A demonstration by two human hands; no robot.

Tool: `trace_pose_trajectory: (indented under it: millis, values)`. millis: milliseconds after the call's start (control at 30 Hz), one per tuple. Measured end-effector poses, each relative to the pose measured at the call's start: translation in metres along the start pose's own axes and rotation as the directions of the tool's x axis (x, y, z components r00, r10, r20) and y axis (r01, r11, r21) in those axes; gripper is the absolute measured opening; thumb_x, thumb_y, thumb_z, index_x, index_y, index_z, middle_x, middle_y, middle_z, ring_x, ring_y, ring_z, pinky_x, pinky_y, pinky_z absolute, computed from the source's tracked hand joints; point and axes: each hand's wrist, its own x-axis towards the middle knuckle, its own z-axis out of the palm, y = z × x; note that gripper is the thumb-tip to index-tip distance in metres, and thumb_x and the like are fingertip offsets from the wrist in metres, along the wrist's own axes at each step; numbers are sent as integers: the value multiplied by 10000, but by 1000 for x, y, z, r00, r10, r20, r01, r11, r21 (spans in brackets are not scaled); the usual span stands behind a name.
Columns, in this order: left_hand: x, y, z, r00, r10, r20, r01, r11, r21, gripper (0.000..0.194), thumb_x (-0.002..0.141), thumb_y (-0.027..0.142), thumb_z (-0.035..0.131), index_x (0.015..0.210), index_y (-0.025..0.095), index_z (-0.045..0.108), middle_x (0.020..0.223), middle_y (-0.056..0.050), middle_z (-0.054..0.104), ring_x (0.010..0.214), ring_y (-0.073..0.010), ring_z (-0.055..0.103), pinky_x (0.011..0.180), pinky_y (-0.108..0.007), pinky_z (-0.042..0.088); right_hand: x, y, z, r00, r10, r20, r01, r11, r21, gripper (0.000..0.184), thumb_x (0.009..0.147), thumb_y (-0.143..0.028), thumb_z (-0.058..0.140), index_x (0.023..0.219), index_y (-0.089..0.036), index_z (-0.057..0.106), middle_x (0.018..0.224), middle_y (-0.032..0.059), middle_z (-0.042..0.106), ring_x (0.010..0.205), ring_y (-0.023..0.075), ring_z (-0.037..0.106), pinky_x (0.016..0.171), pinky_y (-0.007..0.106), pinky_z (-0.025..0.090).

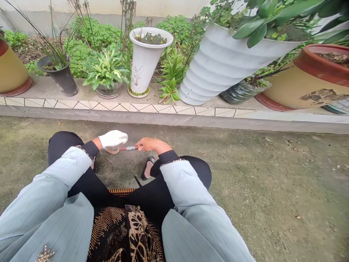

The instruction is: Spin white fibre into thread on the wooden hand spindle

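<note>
Above the ground between my knees, my right hand (147,144) is bare and closed around the end of a handle. It belongs to what looks like a small sickle (128,148), its reddish handle wrapped in grey and its thin, rusty-brown curved part pointing left. My left hand (113,139) wears a white glove and hovers just over that curved part. Its fingers are curled together; their undersides are hidden, so whether they touch the sickle or hold anything does not show.
A low tiled ledge (114,105) crosses ahead, bearing a dark pot (61,78), a white flared pot (144,65), a large ribbed white planter (212,65) and yellow-brown pots (308,80). Concrete ground (261,182) spreads around my shoes. An orange-black striped seat edge (121,191) shows beneath me.
</note>
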Motion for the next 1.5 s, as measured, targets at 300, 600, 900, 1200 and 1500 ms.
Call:
trace_pose_trajectory:
  millis: [300, 600, 900, 1200, 1500]
  values:
    - [-12, -3, -1, 995, -66, -74, 35, 932, -361, 350, 898, 419, 424, 802, 134, 604, 697, -28, 604, 606, -121, 487, 603, -234, 392, -40, -7, -8, 850, -444, -282, 481, 440, 758, 640, 754, -471, 705, 1245, -77, 589, 617, -50, 487, 506, 64, 379, 496, 208, 305]
    - [-16, 16, 7, 987, -151, 55, 144, 982, 125, 294, 931, 355, 398, 807, 195, 611, 739, -31, 639, 645, -156, 530, 594, -252, 321, -5, 7, -6, 921, 74, -383, 208, 737, 643, 363, 830, -272, 563, 1168, -162, 633, 683, -24, 544, 520, 77, 429, 502, 200, 330]
    - [-16, 12, -1, 985, 64, 162, -84, 989, 120, 260, 916, 322, 447, 787, 189, 629, 725, -32, 629, 634, -144, 522, 594, -248, 327, -7, -6, 1, 896, -291, 336, 196, 937, 287, 251, 785, -249, 618, 998, -158, 713, 654, -22, 561, 573, 90, 460, 558, 218, 343]
    - [-15, 28, -26, 998, -62, 14, 64, 966, -251, 325, 931, 382, 398, 842, 158, 617, 759, -19, 639, 648, -127, 524, 660, -236, 392, -51, 6, -34, 843, -154, -514, 537, 238, 809, 629, 657, -591, 754, 1104, -178, 594, 634, -52, 444, 496, 77, 350, 484, 236, 292]
    - [-7, 18, -11, 982, -138, 131, 103, 963, 248, 241, 912, 320, 435, 867, 208, 644, 798, -41, 678, 671, -174, 542, 574, -265, 274, -36, 16, -31, 897, 42, -439, 397, 359, 845, 434, 724, -447, 735, 1008, -154, 588, 660, -29, 498, 511, 72, 387, 475, 215, 281]
